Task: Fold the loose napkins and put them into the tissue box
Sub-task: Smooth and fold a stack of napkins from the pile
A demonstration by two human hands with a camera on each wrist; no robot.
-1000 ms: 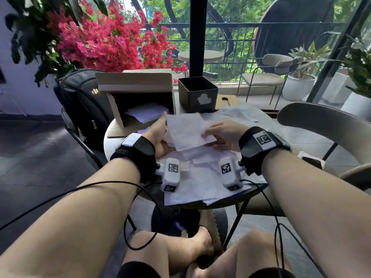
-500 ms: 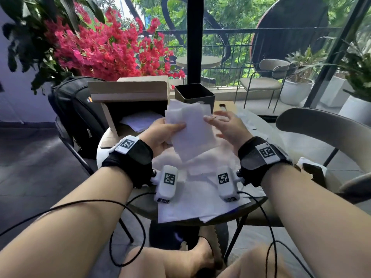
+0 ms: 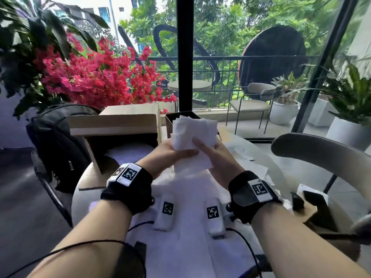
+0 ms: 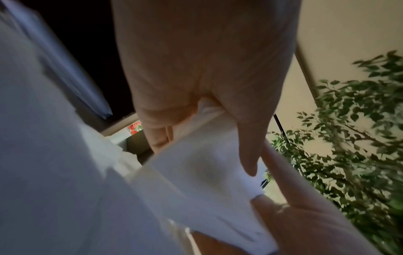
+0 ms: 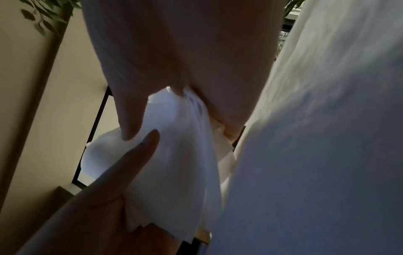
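Observation:
Both hands hold one white napkin point(image 3: 192, 129) up above the table, partly folded and upright. My left hand point(image 3: 180, 151) pinches its lower left part, thumb in front. My right hand point(image 3: 206, 147) pinches its right side. In the left wrist view the napkin point(image 4: 196, 172) sits between thumb and fingers of the left hand point(image 4: 202, 120). The right wrist view shows the napkin point(image 5: 174, 155) pinched by my right hand point(image 5: 181, 103). The black tissue box point(image 3: 169, 125) stands right behind the napkin, mostly hidden. Loose napkins point(image 3: 190, 197) cover the round table under my wrists.
An open cardboard box point(image 3: 112, 125) with white napkins inside lies on its side at the table's left. A black backpack point(image 3: 56, 141) sits on a chair behind it. A beige chair back point(image 3: 321, 155) curves at the right. A dark phone stand point(image 3: 315, 201) is near the right edge.
Both hands have lifted the napkin off the pile and moved it up and away, in front of the black tissue box. The napkin looks narrower now.

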